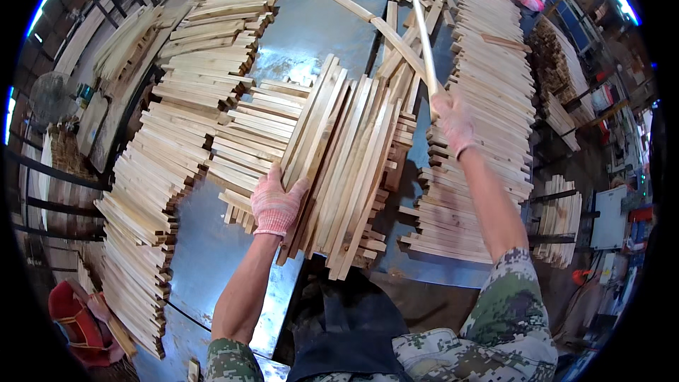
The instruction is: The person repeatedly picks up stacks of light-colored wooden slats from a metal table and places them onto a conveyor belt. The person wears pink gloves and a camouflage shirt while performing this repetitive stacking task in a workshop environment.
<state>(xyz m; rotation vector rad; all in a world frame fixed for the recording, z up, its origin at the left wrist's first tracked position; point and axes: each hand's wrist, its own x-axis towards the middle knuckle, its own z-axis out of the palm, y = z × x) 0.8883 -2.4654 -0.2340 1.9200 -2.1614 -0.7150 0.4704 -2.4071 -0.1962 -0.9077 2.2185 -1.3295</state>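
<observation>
Left hand (276,201): gloved, fingers spread open, thumb apart, resting on the near left side of the pile (346,163). Right hand (454,124): gloved, closed around one end of a pale strip (424,35) — this angles away, right of the pile. Pile lies mid-table (212,240) — between left row (152,191) and right row (488,113).
</observation>
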